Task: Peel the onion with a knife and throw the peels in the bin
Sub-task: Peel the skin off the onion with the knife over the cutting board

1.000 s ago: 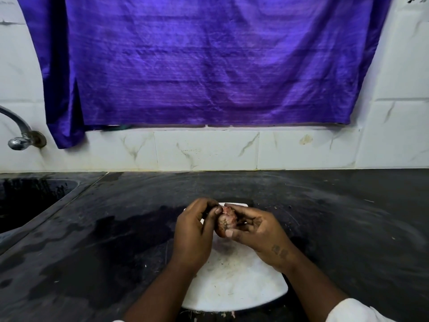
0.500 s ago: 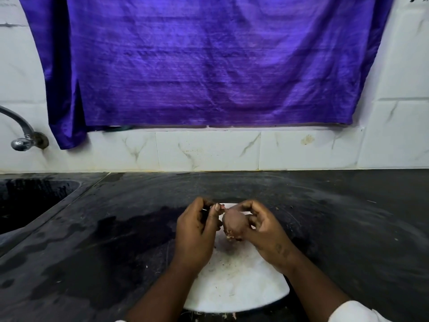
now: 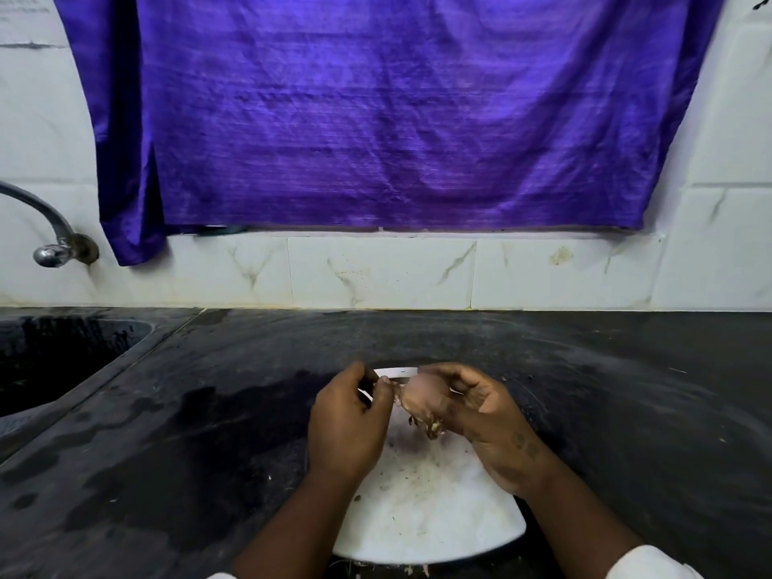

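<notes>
A small pinkish onion (image 3: 422,397) sits in my right hand (image 3: 488,420), held above the white cutting board (image 3: 426,516). Its root end with loose dry skin (image 3: 430,426) points down toward the board. My left hand (image 3: 346,424) is closed around a knife (image 3: 369,384); only a dark handle part and a sliver of blade show between the fingers, right beside the onion's left side. The blade tip is hidden. No bin is in view.
A dark stone counter (image 3: 626,411) surrounds the board, with wet patches at the left. A sink (image 3: 62,361) lies at the far left under a metal tap (image 3: 54,244). A purple cloth (image 3: 397,110) hangs on the tiled wall behind. Small peel scraps dot the board.
My right hand has turned the onion, opening its fingers outward so the onion's smooth side faces up and the root end points down. The left hand has stayed close beside it.
</notes>
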`<state>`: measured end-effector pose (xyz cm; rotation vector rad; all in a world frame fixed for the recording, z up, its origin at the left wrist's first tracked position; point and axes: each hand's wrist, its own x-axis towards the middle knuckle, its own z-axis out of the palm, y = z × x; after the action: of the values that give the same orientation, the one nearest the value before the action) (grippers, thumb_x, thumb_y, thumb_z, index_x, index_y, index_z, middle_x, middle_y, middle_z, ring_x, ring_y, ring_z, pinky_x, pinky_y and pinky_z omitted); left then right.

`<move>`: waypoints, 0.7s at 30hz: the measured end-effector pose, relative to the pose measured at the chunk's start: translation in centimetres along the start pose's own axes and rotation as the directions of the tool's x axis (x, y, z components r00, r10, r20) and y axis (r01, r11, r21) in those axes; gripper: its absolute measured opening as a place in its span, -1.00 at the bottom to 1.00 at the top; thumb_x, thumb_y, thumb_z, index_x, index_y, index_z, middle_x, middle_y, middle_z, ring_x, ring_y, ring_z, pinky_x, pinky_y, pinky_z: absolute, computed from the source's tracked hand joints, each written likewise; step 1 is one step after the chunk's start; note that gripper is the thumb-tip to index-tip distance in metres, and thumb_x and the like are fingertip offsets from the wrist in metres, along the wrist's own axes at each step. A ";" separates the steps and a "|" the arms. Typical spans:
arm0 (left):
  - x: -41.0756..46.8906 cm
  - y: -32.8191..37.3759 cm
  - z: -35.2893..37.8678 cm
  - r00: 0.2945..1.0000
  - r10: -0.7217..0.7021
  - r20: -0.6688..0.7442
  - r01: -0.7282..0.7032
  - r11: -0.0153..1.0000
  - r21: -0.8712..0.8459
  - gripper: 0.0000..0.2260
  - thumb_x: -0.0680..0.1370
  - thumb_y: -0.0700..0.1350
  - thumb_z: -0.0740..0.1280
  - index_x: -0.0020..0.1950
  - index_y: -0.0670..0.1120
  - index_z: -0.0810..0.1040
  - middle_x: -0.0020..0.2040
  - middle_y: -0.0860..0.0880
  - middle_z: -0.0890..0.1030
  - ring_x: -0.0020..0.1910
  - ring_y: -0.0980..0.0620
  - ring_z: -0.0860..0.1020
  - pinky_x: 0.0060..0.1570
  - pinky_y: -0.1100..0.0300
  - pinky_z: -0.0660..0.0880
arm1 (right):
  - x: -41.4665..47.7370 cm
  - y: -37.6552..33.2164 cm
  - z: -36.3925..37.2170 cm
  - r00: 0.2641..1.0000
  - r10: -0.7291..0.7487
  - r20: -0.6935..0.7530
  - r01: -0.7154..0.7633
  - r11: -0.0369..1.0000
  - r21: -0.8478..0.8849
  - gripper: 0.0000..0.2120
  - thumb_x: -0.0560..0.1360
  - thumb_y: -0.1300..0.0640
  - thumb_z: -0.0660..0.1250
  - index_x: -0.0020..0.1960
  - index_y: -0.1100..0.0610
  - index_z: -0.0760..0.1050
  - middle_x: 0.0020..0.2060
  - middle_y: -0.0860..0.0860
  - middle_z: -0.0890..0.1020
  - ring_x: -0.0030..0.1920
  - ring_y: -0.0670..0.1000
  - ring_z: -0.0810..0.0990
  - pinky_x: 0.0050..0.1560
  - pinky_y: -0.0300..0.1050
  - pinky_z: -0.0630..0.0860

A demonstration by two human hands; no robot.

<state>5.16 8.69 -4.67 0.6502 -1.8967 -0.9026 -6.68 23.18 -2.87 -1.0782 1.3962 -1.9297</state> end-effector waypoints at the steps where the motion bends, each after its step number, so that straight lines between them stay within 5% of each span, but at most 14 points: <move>1: -0.1 0.1 0.0 1.000 0.006 0.021 -0.007 0.999 0.041 -0.85 0.53 0.00 0.42 -0.22 0.07 0.53 -0.29 0.07 0.64 -0.32 0.05 0.61 -0.30 -0.05 0.60 | 0.0 0.0 0.0 1.000 0.015 -0.017 -0.015 1.000 0.014 -0.65 0.46 0.23 0.49 0.23 0.17 0.61 0.15 0.20 0.70 0.09 0.17 0.71 0.11 0.23 0.60; 7: -0.1 0.5 0.0 0.982 0.171 0.087 -0.176 0.983 0.058 -0.81 0.49 -0.10 0.35 0.00 0.15 0.68 0.00 0.24 0.67 0.09 0.15 0.56 0.08 0.00 0.52 | 0.1 0.1 -0.2 0.999 0.036 -0.025 -0.036 0.999 -0.018 -0.56 0.37 0.24 0.59 0.22 0.08 0.62 0.13 0.12 0.72 0.11 0.12 0.72 0.05 0.01 0.67; 10: -0.2 1.1 -0.2 0.959 0.269 0.093 -0.261 0.961 -0.093 -0.77 0.63 0.01 0.26 0.16 0.16 0.70 0.12 0.23 0.70 0.22 0.11 0.61 0.24 -0.11 0.49 | 0.2 0.1 -0.3 0.999 0.007 -0.039 -0.010 0.998 -0.060 -0.51 0.27 0.26 0.65 0.17 0.08 0.64 0.12 0.10 0.73 0.16 0.12 0.70 0.11 0.02 0.66; 12: -0.5 1.5 -0.3 0.937 0.307 0.166 -0.273 0.941 -0.198 -0.79 0.67 -0.05 0.32 0.23 0.10 0.70 0.17 0.20 0.71 0.26 0.09 0.62 0.28 -0.01 0.52 | 0.2 0.2 -0.3 0.999 -0.018 -0.045 0.014 0.996 -0.086 -0.51 0.25 0.24 0.64 0.15 0.10 0.64 0.11 0.11 0.73 0.19 0.14 0.69 0.20 0.09 0.64; 18: -0.7 2.1 -0.6 0.955 0.215 0.202 -0.135 0.928 -0.347 -0.80 0.61 -0.23 0.43 0.16 0.01 0.73 0.11 0.14 0.74 0.15 0.10 0.69 -0.12 0.15 0.61 | 0.3 0.2 -0.5 0.998 -0.046 -0.045 0.043 0.997 -0.061 -0.52 0.28 0.16 0.66 0.16 0.12 0.64 0.13 0.15 0.72 0.20 0.19 0.68 0.20 0.10 0.63; 21: -0.7 2.1 -0.7 0.956 0.222 0.189 -0.152 0.932 -0.329 -0.81 0.60 -0.21 0.45 0.14 0.03 0.72 0.08 0.14 0.74 0.12 0.06 0.69 -0.16 0.04 0.65 | 0.4 0.1 -0.5 0.998 -0.041 -0.054 0.039 0.998 -0.040 -0.51 0.26 0.10 0.64 0.17 0.13 0.64 0.12 0.16 0.73 0.19 0.19 0.69 0.12 0.03 0.64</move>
<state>5.91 10.26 -3.10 0.1769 -1.9153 -1.1563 -7.30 23.12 -2.93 -1.0865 1.4578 -1.9817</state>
